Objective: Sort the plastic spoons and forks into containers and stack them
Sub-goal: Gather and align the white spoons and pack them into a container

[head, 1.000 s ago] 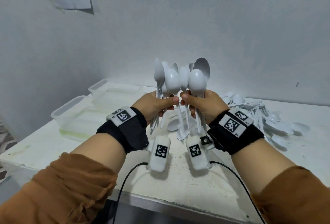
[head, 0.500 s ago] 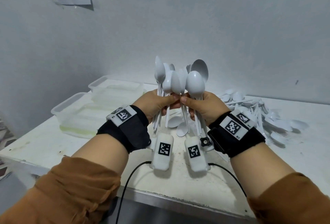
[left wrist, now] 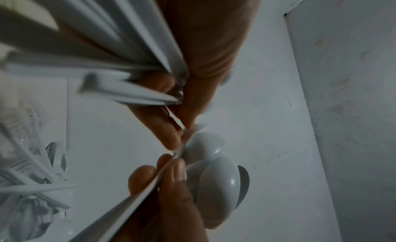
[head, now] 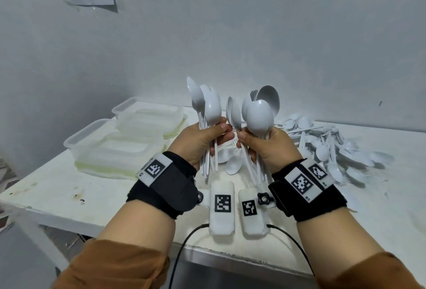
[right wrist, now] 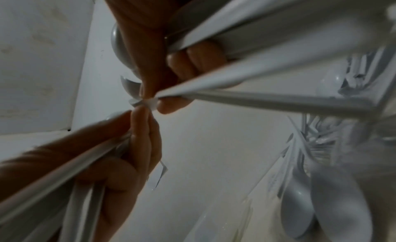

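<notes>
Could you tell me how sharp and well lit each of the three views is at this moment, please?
Head view: evenly lit and sharp on the left hand, the right hand and the spoons, with wide-angle bending at the table edge. Left wrist view: dim, the near handles smeared, spoon bowls sharper with small glints. Right wrist view: dim too, near handles and the cutlery pile blurred.

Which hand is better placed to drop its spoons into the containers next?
Left, probably. The left hand grips a bunch of spoons beside the containers on the table's left; the right hand is farther, nearer the loose pile.
</notes>
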